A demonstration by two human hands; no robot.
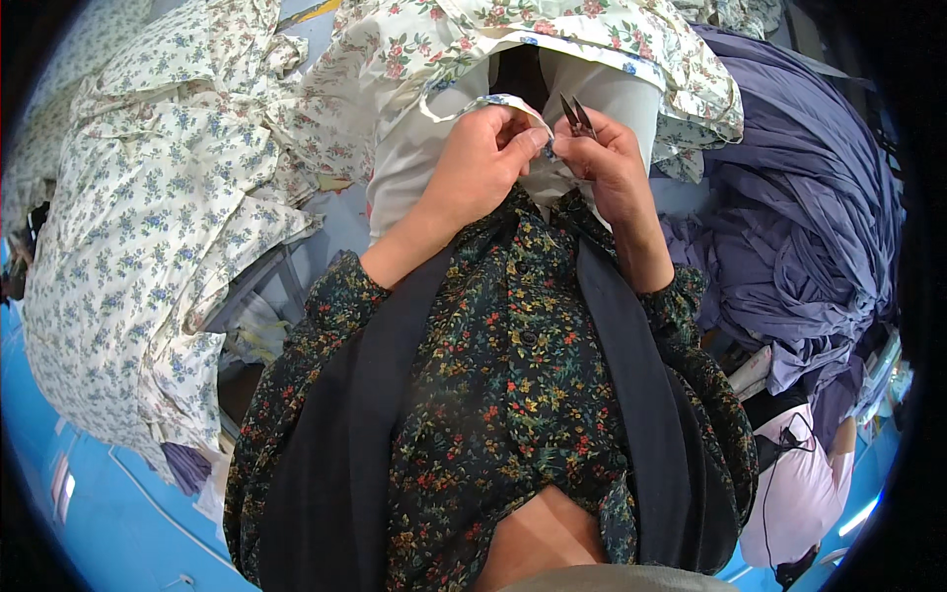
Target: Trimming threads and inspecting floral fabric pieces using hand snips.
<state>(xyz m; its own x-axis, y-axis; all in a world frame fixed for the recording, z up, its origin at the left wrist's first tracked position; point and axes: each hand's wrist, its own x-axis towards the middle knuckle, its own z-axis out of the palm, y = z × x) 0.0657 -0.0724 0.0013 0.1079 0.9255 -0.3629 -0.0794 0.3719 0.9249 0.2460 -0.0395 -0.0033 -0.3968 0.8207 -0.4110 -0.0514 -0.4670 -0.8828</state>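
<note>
Both hands meet near twelve o'clock in the view, raised in front of the person's chest. The left hand [483, 163] has its grip closed: thumb and fingertips pinch the folded edge of a floral garment [552, 39], white cloth printed with small pink and green flowers. The pinched hem runs as a thin strip from the fingers toward ten o'clock, and the rest of the garment spreads across the top of the view, draped over a pale lining.

The right hand [607, 163] sits just beside the left, at about one o'clock from it, knuckles nearly touching. Its grip is closed around a small pair of thread snips [577, 116], whose dark metal blades stick up above the fingers with the tips slightly apart. The blades stand just above the pinched hem.

At nine o'clock lies a large heap of white cloth with blue flowers [148, 217], spilling down toward seven o'clock over a blue floor [99, 523]. At three o'clock is a pile of purple fabric [799, 227], heavily folded. The person's dark flowered shirt [513, 395] and black vest fill the lower middle. At five o'clock, a pink cloth [799, 493] with a thin black cord across it sits near the rim.
</note>
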